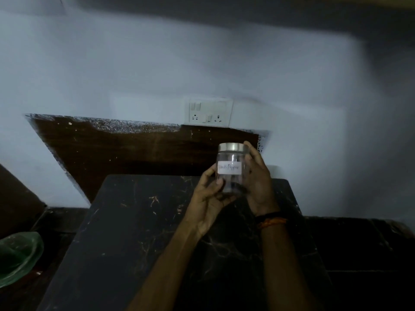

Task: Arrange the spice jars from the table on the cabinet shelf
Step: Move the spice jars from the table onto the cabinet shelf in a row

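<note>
Head view: 2 forearms reach forward over the dark marble table (116, 232). Left hand (207, 199) cups the jar's base, fingers curled round its lower wall. Right hand (258, 180) wraps the right side, fingertips at the steel lid. Spice jar (231, 169) is upright, long axis vertical, held between both hands above the table, label readable. Beyond: switch plate (208, 112) on wall. Cabinet shelf not in view.

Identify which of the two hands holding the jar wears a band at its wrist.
The right hand, gripping the jar on its lidded right side, has dark and orange bands at the wrist. The left hand, holding the jar lower down, has a bare wrist.
</note>
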Motion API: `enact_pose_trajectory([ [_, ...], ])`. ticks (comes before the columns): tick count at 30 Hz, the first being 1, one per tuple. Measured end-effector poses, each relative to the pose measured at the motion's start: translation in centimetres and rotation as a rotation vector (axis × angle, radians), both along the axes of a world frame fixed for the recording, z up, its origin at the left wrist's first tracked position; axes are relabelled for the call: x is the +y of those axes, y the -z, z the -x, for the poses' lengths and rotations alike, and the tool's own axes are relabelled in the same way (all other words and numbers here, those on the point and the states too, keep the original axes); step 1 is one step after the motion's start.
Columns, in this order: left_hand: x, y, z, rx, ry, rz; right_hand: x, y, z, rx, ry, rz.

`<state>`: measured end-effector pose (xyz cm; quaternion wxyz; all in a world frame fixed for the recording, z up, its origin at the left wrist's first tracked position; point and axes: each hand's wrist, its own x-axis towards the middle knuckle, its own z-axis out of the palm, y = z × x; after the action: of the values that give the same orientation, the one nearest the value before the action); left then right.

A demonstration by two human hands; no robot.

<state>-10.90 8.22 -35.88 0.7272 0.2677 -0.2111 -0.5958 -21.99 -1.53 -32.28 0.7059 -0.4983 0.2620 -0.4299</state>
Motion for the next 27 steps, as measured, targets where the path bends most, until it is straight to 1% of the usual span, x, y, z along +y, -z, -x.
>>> enact_pose_trajectory([
  [3, 0.0, -0.7, 0.5, -0.024, -0.042, 0.02, 0.4, -0.6, 0.1, 0.01, 0.009, 0.033],
  [8, -0.2, -2.4, 1.0, -0.097, -0.097, 0.055, 0.2, -1.7, 0.5, -0.029, 0.027, 0.035],
  [12, -1.1, -4.1, 1.8, -0.074, -0.101, 0.112, -0.3, -3.7, 1.0, -0.065, 0.03, 0.036],
  [15, -2.7, -6.4, 2.3, -0.081, -0.11, 0.161, -1.2, -6.5, 1.5, -0.077, 0.042, 0.058],
  [17, -3.9, -8.5, 2.6, -0.092, -0.098, 0.189, -2.1, -8.7, 2.0, -0.093, 0.083, 0.117],
  [21, -7.2, -14.1, 3.0, -0.123, -0.052, 0.262, -4.3, -14.5, 3.2, -0.155, 0.149, 0.23],
  [27, -11.5, -22.3, 3.7, -0.217, -0.01, 0.379, -7.3, -22.5, 4.9, -0.239, 0.166, 0.42],
])
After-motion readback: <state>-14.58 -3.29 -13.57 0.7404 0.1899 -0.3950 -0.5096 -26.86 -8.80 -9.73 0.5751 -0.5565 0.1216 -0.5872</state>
